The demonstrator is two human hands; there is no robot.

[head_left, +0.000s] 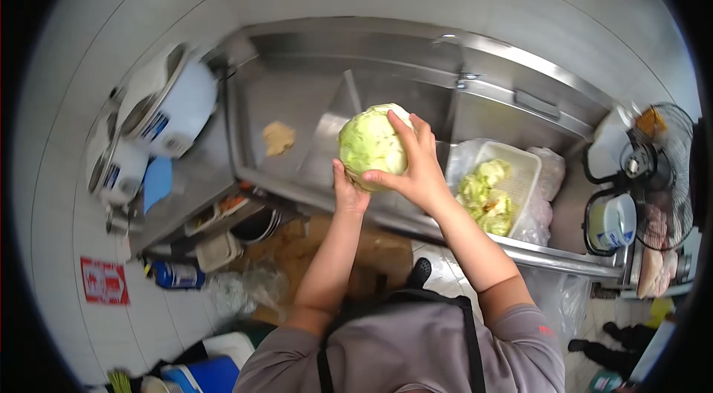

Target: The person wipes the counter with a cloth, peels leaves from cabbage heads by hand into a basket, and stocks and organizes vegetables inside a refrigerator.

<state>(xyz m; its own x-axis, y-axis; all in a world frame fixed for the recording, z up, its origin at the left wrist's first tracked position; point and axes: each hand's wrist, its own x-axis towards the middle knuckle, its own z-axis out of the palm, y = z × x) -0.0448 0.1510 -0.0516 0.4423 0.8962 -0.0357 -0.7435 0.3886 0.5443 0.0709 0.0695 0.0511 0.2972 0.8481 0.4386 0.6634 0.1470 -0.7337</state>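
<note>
A pale green cabbage [371, 145] is held up over the steel sink in front of me. My left hand [350, 190] supports it from below at its near side. With thumb and fingers spread around its right side, my right hand [417, 163] grips the same cabbage. Loose cabbage leaves [486, 196] lie in a white basket [526, 170] in the right-hand basin. On the steel drainboard to the left rests a tan, flat piece [278, 138] that I cannot identify.
A faucet [466, 81] stands behind the sink. White rice-cooker-like appliances [178, 115] are at the left. Plastic bags [548, 174] lie beside the basket. Black-handled containers [610, 222] and a wire fan guard [672, 178] are at the right. Another person's legs [613, 348] show at lower right.
</note>
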